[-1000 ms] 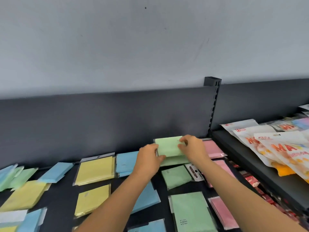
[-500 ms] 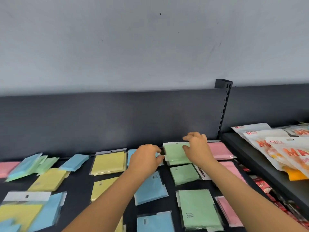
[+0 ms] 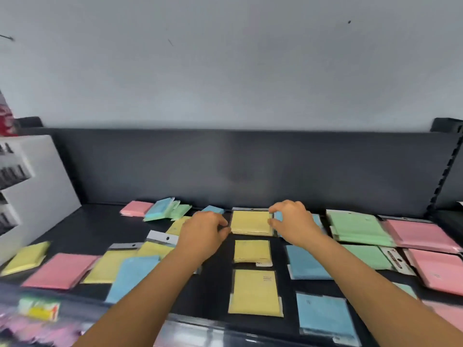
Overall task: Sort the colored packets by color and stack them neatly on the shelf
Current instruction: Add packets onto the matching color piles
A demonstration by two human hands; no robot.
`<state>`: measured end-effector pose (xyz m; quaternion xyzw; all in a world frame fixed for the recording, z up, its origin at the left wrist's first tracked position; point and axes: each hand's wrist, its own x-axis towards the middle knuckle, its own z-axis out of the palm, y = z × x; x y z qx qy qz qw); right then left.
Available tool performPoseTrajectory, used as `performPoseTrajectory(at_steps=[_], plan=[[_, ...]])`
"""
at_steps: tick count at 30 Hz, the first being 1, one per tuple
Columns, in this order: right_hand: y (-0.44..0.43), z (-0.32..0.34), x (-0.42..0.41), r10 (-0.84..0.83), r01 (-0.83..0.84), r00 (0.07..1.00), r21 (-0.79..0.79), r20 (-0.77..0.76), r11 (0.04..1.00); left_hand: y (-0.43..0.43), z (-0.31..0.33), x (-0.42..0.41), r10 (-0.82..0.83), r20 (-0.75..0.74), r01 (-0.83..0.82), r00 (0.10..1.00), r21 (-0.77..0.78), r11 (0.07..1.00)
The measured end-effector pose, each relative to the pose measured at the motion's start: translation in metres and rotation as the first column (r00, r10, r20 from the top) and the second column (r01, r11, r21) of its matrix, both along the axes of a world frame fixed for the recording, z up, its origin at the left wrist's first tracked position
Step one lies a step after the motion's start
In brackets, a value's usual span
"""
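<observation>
A small stack of yellow packets (image 3: 250, 221) lies at the back of the dark shelf (image 3: 100, 229). My left hand (image 3: 205, 231) presses its curled fingers against the stack's left edge. My right hand (image 3: 293, 221) pinches the right edge between thumb and forefinger. Two single yellow packets (image 3: 251, 251) (image 3: 255, 291) lie in a row in front of the stack. To the right sit a green stack (image 3: 358, 226) and a pink stack (image 3: 421, 236). Blue packets (image 3: 305, 261) lie under my right forearm.
Loose pink, yellow, blue and green packets (image 3: 60, 269) are scattered over the left half of the shelf. A white box (image 3: 32, 186) leans at the far left. The dark back panel (image 3: 250, 166) runs behind everything. Blurred goods (image 3: 37, 309) sit below the front edge.
Both hands let go of the green stack and shifted left onto the yellow stack. The view swung left, so the green and pink stacks now sit at the right.
</observation>
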<state>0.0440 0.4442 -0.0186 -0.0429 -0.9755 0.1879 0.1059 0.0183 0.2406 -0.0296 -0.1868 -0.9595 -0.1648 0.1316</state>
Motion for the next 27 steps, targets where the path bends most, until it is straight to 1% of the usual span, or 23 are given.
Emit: performPoseTrajectory(at_steps=[4, 7, 9, 11, 13, 15, 17, 19, 21, 24, 27], plan=[[-0.058, 0.002, -0.012, 0.112, -0.112, 0.993, 0.004, 0.029, 0.994, -0.062, -0.005, -0.007, 0.053, 0.04, -0.054, 0.998, 0.013, 0.998], [-0.108, -0.001, -0.021, 0.233, -0.235, 0.969, 0.011, 0.077, 0.972, -0.111, -0.009, -0.018, 0.07, 0.074, -0.072, 0.995, 0.026, 0.997], [-0.149, -0.008, -0.029, 0.283, -0.287, 0.949, 0.006, 0.135, 0.958, -0.153, -0.014, -0.03, 0.068, 0.107, -0.071, 0.992, 0.03, 0.997], [-0.181, -0.012, -0.035, 0.302, -0.305, 0.931, -0.018, 0.204, 0.952, -0.186, -0.02, -0.041, 0.047, 0.131, -0.056, 0.99, 0.06, 0.997], [-0.213, -0.018, -0.043, 0.313, -0.318, 0.912, -0.028, 0.264, 0.948, -0.219, -0.028, -0.05, -0.023, 0.159, 0.005, 0.987, 0.111, 0.994], [-0.241, -0.021, -0.048, 0.309, -0.305, 0.9, -0.062, 0.307, 0.95, -0.248, -0.039, -0.058, -0.132, 0.225, 0.107, 0.965, 0.12, 0.987], [-0.259, -0.021, -0.047, 0.307, -0.299, 0.881, -0.079, 0.361, 0.951, -0.266, -0.046, -0.061, -0.228, 0.335, 0.208, 0.914, 0.096, 0.973], [-0.273, -0.018, -0.046, 0.3, -0.318, 0.854, -0.03, 0.426, 0.948, -0.279, -0.05, -0.064, -0.275, 0.412, 0.288, 0.868, 0.034, 0.957], [-0.282, -0.013, -0.041, 0.277, -0.332, 0.838, 0.036, 0.471, 0.943, -0.285, -0.051, -0.067, -0.304, 0.434, 0.339, 0.848, -0.003, 0.941], [-0.284, -0.005, -0.033, 0.203, -0.29, 0.823, 0.084, 0.531, 0.953, -0.288, -0.047, -0.066, -0.343, 0.421, 0.38, 0.84, -0.006, 0.925], [-0.279, -0.003, -0.022, 0.126, -0.28, 0.789, 0.17, 0.601, 0.945, -0.288, -0.043, -0.065, -0.341, 0.429, 0.398, 0.836, -0.048, 0.916]])
